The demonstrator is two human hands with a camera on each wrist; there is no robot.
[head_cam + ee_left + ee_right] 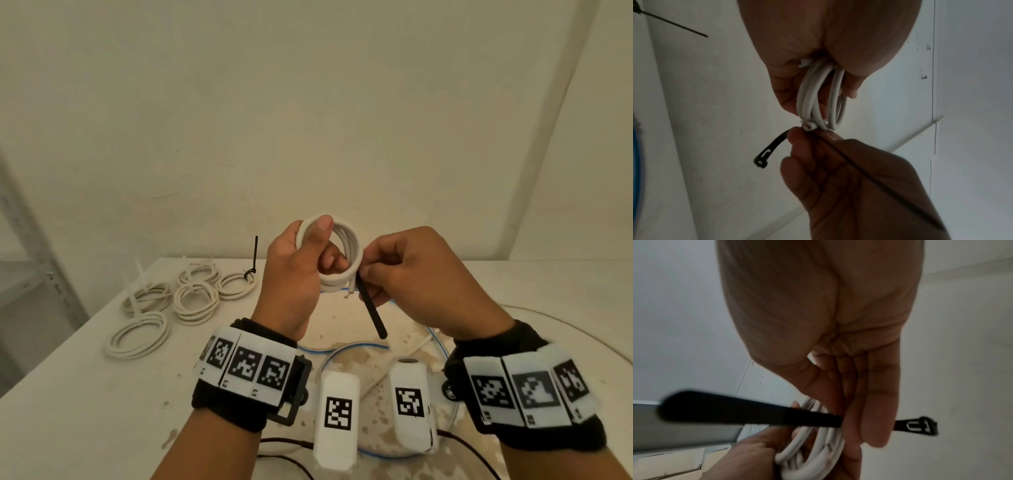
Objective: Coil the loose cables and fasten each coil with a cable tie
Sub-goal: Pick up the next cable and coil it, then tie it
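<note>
My left hand (310, 253) grips a small coil of white cable (346, 240) upright above the table, thumb over its top and fingers through the loop. In the left wrist view the white cable coil (818, 97) shows two cut ends. My right hand (394, 270) pinches a black cable tie (371, 315) against the coil's right side; its tail hangs down toward me. The black cable tie's head (761, 160) sticks out past the fingers in the left wrist view. In the right wrist view the black cable tie (756, 415) crosses the white coil (818, 451).
Several tied white coils (164, 308) lie on the white table (85, 394) at the back left, one with a black tie (254, 260) standing up. A loose length of clear and blue-edged cable (342, 346) curves on the stained tabletop below my hands. A wall stands close behind.
</note>
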